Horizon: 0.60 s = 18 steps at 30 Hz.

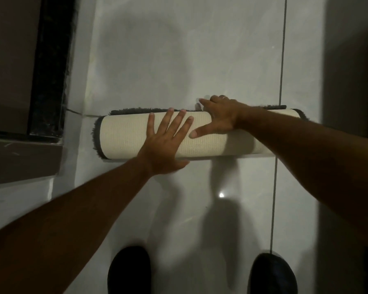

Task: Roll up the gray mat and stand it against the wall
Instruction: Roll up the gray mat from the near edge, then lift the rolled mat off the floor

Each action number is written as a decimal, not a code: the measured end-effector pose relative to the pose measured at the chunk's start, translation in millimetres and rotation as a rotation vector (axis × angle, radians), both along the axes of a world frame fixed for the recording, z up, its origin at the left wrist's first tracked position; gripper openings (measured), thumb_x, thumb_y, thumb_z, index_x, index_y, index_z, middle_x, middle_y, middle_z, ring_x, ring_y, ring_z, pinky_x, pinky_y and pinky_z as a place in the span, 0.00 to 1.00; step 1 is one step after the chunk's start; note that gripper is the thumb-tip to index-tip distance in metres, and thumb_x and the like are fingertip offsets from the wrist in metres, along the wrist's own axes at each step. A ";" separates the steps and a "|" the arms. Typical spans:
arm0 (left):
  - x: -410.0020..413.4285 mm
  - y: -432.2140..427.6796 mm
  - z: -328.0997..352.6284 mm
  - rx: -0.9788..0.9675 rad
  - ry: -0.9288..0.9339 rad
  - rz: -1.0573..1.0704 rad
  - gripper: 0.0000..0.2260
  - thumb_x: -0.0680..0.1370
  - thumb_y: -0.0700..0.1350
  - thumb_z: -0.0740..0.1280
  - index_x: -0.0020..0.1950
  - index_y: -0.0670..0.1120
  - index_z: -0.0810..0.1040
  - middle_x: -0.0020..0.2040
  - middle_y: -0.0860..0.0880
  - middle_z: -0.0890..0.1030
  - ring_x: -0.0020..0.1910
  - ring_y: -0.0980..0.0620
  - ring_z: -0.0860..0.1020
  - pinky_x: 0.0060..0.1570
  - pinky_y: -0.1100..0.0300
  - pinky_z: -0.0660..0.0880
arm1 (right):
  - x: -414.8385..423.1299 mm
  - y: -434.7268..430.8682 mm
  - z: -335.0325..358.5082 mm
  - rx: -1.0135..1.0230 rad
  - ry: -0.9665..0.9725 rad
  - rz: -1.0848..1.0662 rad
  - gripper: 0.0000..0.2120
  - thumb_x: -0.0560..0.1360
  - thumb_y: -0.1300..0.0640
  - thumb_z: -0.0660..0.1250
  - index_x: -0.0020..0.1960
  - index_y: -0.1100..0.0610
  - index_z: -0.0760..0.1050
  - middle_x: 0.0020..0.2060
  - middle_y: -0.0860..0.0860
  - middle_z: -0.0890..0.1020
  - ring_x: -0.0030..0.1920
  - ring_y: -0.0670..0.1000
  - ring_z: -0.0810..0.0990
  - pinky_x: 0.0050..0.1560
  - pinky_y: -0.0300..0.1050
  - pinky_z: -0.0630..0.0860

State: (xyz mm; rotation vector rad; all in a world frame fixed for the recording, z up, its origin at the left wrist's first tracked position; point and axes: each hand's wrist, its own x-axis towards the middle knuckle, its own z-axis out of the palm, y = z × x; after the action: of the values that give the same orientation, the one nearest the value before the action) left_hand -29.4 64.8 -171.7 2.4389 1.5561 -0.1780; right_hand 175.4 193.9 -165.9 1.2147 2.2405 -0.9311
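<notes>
The gray mat point(123, 135) lies on the pale tiled floor as a horizontal roll. Its cream woven backing faces out and dark gray pile shows at both ends. A thin strip of unrolled gray pile sticks out along the roll's far side. My left hand point(165, 143) presses flat on the roll's middle with the fingers spread. My right hand point(218, 115) rests on the roll's far top edge, fingers apart, thumb pointing left. Neither hand is closed around the roll.
A dark door frame point(49, 66) and a brown wall panel stand at the left, with a brown step point(23, 160) below them. A dark shadowed object rises at the right edge. My two dark shoes point(129, 270) stand near the bottom. A grout line point(282, 81) runs up the floor.
</notes>
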 end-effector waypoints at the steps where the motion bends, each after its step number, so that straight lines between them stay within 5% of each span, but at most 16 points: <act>1: -1.3 -3.9 2.1 0.019 -0.003 -0.007 0.46 0.70 0.64 0.68 0.80 0.45 0.53 0.81 0.42 0.55 0.80 0.39 0.51 0.71 0.27 0.49 | -1.5 -0.7 2.6 0.004 0.002 0.032 0.57 0.51 0.13 0.56 0.68 0.49 0.69 0.59 0.57 0.72 0.64 0.60 0.69 0.60 0.58 0.69; 5: 5.2 -25.1 19.1 0.012 0.061 -0.034 0.39 0.75 0.54 0.69 0.80 0.45 0.55 0.80 0.41 0.57 0.79 0.37 0.53 0.72 0.28 0.52 | -8.0 -19.3 15.6 -0.016 -0.010 0.028 0.57 0.49 0.18 0.66 0.67 0.55 0.68 0.60 0.55 0.73 0.55 0.56 0.71 0.56 0.53 0.72; 8: 15.8 -50.2 38.7 0.001 -0.026 0.113 0.34 0.77 0.47 0.66 0.80 0.48 0.55 0.81 0.41 0.54 0.80 0.37 0.49 0.74 0.30 0.48 | -12.7 -49.7 22.0 0.121 -0.005 0.023 0.45 0.57 0.27 0.73 0.62 0.55 0.66 0.55 0.55 0.79 0.47 0.54 0.74 0.49 0.50 0.70; 10: 30.7 -67.9 63.1 -0.007 -0.245 0.504 0.34 0.78 0.54 0.64 0.80 0.48 0.55 0.81 0.40 0.52 0.80 0.38 0.48 0.75 0.34 0.46 | -10.3 -67.6 34.8 0.208 0.027 -0.014 0.40 0.61 0.31 0.73 0.62 0.54 0.67 0.56 0.54 0.79 0.52 0.56 0.76 0.54 0.54 0.70; 12: 48.1 -69.0 94.1 -0.091 -0.576 1.145 0.41 0.74 0.64 0.65 0.81 0.49 0.51 0.81 0.41 0.52 0.79 0.39 0.52 0.75 0.37 0.52 | -1.8 -72.2 55.3 0.192 0.060 -0.102 0.39 0.63 0.32 0.72 0.65 0.52 0.66 0.59 0.54 0.79 0.57 0.56 0.75 0.59 0.58 0.69; 14: 63.1 -44.9 131.4 -0.440 -1.071 1.699 0.52 0.64 0.70 0.71 0.80 0.55 0.49 0.79 0.45 0.56 0.77 0.40 0.59 0.73 0.36 0.60 | 13.7 -63.0 89.3 0.088 0.105 -0.233 0.40 0.63 0.32 0.72 0.69 0.49 0.65 0.60 0.52 0.79 0.59 0.56 0.75 0.61 0.60 0.69; 16: 67.5 -6.4 171.5 -0.756 -1.371 1.785 0.50 0.61 0.71 0.71 0.78 0.60 0.54 0.75 0.48 0.66 0.72 0.40 0.67 0.65 0.34 0.69 | 31.4 -42.5 137.8 -0.068 0.206 -0.402 0.41 0.61 0.32 0.74 0.69 0.46 0.66 0.60 0.50 0.79 0.59 0.55 0.76 0.60 0.59 0.70; 18: 65.9 48.0 204.3 -0.739 -1.521 1.687 0.39 0.65 0.68 0.72 0.72 0.61 0.63 0.69 0.48 0.76 0.64 0.42 0.77 0.54 0.37 0.78 | 43.5 -9.4 192.3 -0.241 0.339 -0.558 0.40 0.59 0.36 0.78 0.65 0.46 0.67 0.58 0.49 0.79 0.57 0.53 0.77 0.56 0.55 0.75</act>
State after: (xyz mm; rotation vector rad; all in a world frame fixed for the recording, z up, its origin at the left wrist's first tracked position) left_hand 36.4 112.8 32.5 -0.0951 1.4939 0.9086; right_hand 218.9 184.5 26.4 1.7030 1.9615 -1.6729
